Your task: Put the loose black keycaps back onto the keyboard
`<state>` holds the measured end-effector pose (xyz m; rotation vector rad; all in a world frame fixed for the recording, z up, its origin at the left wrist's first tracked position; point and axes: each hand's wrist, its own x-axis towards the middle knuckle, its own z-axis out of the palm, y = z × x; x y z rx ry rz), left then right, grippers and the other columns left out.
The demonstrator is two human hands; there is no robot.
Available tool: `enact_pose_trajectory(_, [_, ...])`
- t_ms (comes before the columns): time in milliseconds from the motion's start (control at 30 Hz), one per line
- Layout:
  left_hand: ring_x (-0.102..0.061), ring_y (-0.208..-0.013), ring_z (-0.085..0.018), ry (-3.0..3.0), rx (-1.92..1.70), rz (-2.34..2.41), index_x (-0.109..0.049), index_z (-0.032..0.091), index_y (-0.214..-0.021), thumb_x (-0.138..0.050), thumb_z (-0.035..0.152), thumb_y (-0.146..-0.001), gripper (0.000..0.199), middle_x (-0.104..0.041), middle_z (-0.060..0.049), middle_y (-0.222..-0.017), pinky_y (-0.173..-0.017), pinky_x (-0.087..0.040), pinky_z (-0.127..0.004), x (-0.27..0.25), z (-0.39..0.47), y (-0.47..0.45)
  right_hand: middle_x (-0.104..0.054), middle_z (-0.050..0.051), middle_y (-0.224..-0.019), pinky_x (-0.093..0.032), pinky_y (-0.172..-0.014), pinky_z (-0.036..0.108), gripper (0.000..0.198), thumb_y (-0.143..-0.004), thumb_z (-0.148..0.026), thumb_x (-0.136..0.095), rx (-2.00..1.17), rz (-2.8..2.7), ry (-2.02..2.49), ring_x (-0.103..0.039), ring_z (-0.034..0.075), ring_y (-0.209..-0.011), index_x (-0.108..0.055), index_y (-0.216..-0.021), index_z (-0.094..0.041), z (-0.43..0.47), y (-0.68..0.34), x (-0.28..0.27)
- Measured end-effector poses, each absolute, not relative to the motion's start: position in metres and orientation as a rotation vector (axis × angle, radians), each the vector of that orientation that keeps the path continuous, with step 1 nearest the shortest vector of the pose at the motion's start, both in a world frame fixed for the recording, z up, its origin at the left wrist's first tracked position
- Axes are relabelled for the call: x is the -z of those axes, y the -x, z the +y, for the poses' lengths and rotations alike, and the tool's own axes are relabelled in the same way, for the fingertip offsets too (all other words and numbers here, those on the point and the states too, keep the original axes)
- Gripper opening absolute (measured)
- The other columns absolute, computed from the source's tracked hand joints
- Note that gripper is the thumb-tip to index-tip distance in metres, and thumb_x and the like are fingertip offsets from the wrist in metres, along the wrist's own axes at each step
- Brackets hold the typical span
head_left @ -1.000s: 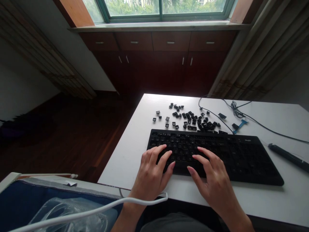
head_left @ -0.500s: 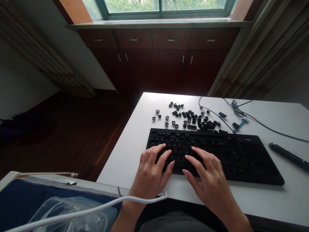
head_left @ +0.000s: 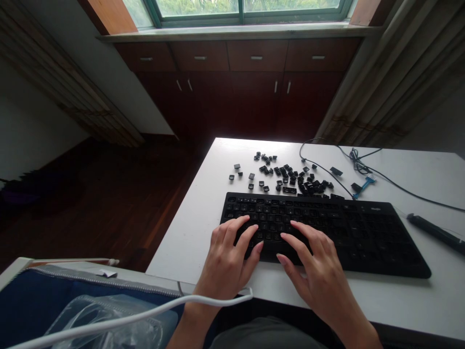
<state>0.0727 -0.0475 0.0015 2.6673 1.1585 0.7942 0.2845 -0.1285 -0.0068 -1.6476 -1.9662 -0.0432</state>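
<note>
A black keyboard [head_left: 378, 242] lies on the white table, its keycaps off across much of the key field. My left hand [head_left: 228, 254] rests at its left front part, fingers spread over the key sockets and holding nothing. To the right of it, my right hand [head_left: 314, 259] is also open, with its fingers bent over the middle of the keyboard. Both thumbs hang near the front edge. Behind the keyboard lie many loose black keycaps [head_left: 289, 190], scattered and partly heaped. A blue tool [head_left: 365, 186] sits at the right of the heap, with a black keycap beside it.
A black cable [head_left: 407, 185] runs across the back right of the table [head_left: 189, 242]. At the right edge lies a dark rod-like object [head_left: 436, 230]. A white cable [head_left: 145, 312] crosses in front of my left wrist, above a blue bag [head_left: 22, 300] with clear plastic.
The view has shifted very slightly. Both hands stay in nearly the same place over the keyboard, and the keycaps lie as before.
</note>
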Motion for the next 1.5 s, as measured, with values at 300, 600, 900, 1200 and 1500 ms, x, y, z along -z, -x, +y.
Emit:
enact_pose_trajectory(300, [-0.049, -0.127, -0.029, -2.670, -0.779, 1.169, -0.057, 0.019, -0.130, -0.061, 0.023, -0.093, 0.038, -0.052, -0.013, -0.138, -0.106, -0.043, -0.047, -0.0021, -0.0466, -0.0725, -0.051, 0.013, -0.141, -0.039, -0.108, 0.051, 0.037, -0.094, -0.031, -0.062, 0.030, -1.962, 1.647, -0.049, 0.029, -0.129, -0.057, -0.130, -0.021, -0.1273, -0.2842, 0.0063])
enact_pose_trajectory(600, [-0.050, -0.127, -0.028, -2.678, -0.784, 1.180, -0.057, 0.019, -0.129, -0.062, 0.023, -0.093, 0.037, -0.053, -0.013, -0.137, -0.106, -0.042, -0.047, -0.0025, -0.0481, -0.0733, -0.052, 0.013, -0.139, -0.041, -0.107, 0.048, 0.037, -0.095, -0.031, -0.061, -0.001, -1.906, 1.659, -0.049, 0.027, -0.128, -0.056, -0.130, -0.020, -0.1287, -0.2858, 0.0058])
enact_pose_trajectory(900, [-0.050, -0.127, -0.028, -2.675, -0.781, 1.184, -0.057, 0.020, -0.129, -0.062, 0.024, -0.092, 0.037, -0.053, -0.013, -0.137, -0.107, -0.042, -0.047, -0.0015, -0.0472, -0.0729, -0.052, 0.012, -0.139, -0.041, -0.107, 0.049, 0.036, -0.095, -0.032, -0.061, 0.009, -1.920, 1.650, -0.049, 0.027, -0.128, -0.057, -0.129, -0.021, -0.1288, -0.2863, 0.0079])
enact_pose_trajectory(1200, [-0.050, -0.126, -0.028, -2.675, -0.767, 1.178, -0.057, 0.019, -0.129, -0.061, 0.024, -0.093, 0.036, -0.054, -0.013, -0.137, -0.107, -0.042, -0.048, -0.0022, -0.0468, -0.0729, -0.052, 0.012, -0.139, -0.041, -0.107, 0.049, 0.036, -0.095, -0.031, -0.061, 0.008, -1.925, 1.656, -0.049, 0.028, -0.128, -0.057, -0.129, -0.021, -0.1288, -0.2860, 0.0069])
enact_pose_trajectory(1500, [-0.050, -0.125, -0.029, -2.670, -0.759, 1.180, -0.059, 0.019, -0.127, -0.062, 0.023, -0.092, 0.035, -0.055, -0.013, -0.135, -0.107, -0.042, -0.048, -0.0029, -0.0479, -0.0722, -0.052, 0.013, -0.139, -0.041, -0.108, 0.049, 0.036, -0.094, -0.030, -0.062, 0.010, -1.933, 1.651, -0.049, 0.028, -0.128, -0.057, -0.129, -0.021, -0.1285, -0.2854, 0.0050])
